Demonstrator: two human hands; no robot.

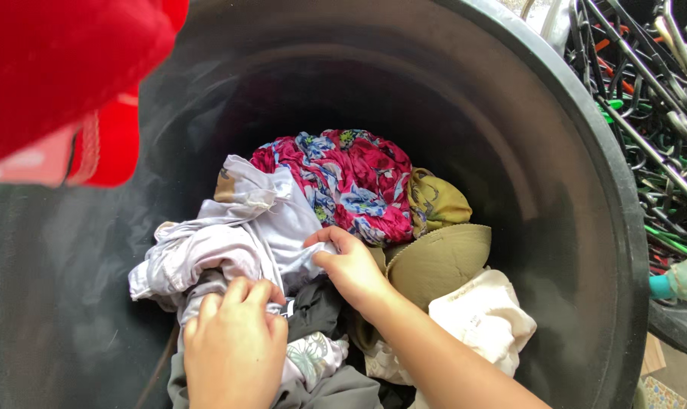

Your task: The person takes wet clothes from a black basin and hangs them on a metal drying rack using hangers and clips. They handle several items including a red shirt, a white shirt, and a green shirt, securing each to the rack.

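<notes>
I have both hands in the black tub (601,189): left hand (233,348) and right hand (351,265) each grip the pale garment (237,235), not yet lifted; floral cloth (351,178) lies just beyond.

Matt plastic tub (585,151), crumpled cloth garments (237,227)

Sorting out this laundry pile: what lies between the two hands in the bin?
In the head view, pale lavender cloth both hands grip spans between left hand and right hand.

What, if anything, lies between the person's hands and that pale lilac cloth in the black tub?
Nothing visible does. The left hand and right hand both already grip the pale lilac cloth, which lies on top of the pile inside the black tub.
</notes>
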